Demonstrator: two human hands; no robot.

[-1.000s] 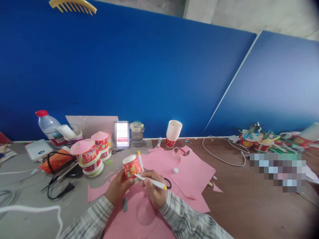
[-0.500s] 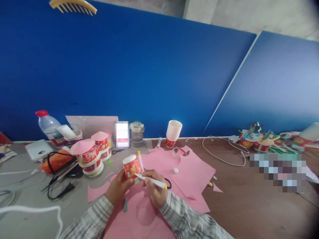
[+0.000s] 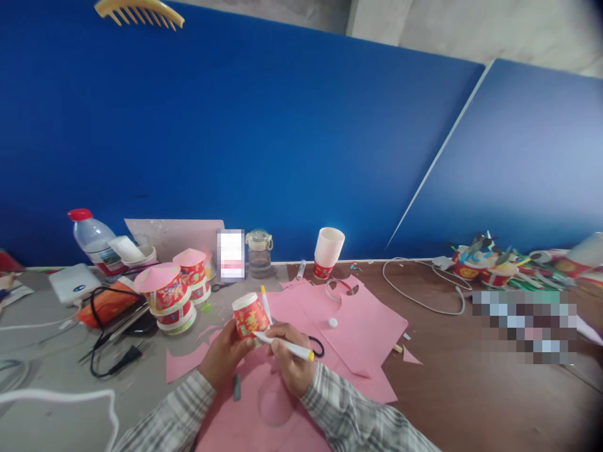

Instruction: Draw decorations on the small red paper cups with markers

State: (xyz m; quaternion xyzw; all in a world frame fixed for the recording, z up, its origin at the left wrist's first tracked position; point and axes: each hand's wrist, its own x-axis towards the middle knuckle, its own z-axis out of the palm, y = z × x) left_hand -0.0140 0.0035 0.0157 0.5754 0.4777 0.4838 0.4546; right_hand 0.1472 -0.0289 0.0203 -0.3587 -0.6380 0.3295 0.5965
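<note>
My left hand (image 3: 223, 358) is closed around a small red paper cup (image 3: 249, 316) with a white rim, held tilted just above pink paper sheets (image 3: 362, 326). My right hand (image 3: 291, 361) grips a white marker with a yellow end (image 3: 285, 345); its tip touches the cup's side. A second white and yellow marker (image 3: 266, 303) lies on the paper just behind the cup. A small white cap (image 3: 333, 322) rests on the pink sheet to the right.
Pink-roofed cup lanterns (image 3: 169, 295) stand at the left beside a black cable with plug (image 3: 110, 351) and a water bottle (image 3: 92, 238). A stack of paper cups (image 3: 328, 251) and a small jar (image 3: 259, 250) stand by the blue wall. A white cable (image 3: 419, 282) and craft clutter (image 3: 499, 263) lie right.
My right hand and the marker shifted very slightly to the left along the cup; everything else is unchanged.
</note>
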